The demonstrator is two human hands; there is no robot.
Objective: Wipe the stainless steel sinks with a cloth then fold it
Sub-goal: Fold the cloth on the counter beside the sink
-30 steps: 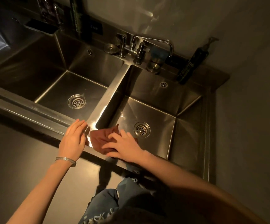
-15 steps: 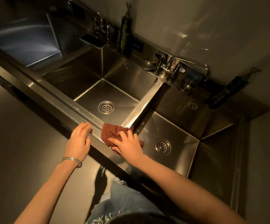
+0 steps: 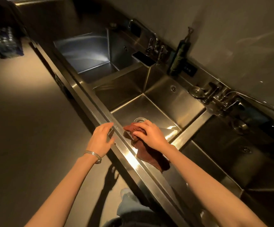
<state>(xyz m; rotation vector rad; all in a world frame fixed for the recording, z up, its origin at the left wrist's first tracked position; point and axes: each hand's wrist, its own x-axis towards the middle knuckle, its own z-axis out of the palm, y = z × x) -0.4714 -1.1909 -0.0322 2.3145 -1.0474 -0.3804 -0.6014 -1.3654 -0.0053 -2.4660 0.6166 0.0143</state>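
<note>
Moved: I see cloth (image 3: pixel 147 154) and right grip (image 3: pixel 149 135) slid left along sink (image 3: pixel 159 104) rim.
Cloth: rust-brown, crumpled, draped over rim.
Right grip: curled on cloth.
Left grip (image 3: pixel 101 138): spread, empty.
Hidden: drain (image 3: pixel 140 120) half covered.

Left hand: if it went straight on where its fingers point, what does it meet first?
The sink's front rim: fingers of the left hand point up-right at it, tips at or just short of it; contact is unclear. Past the rim, the cloth held by the right hand comes next.
</note>
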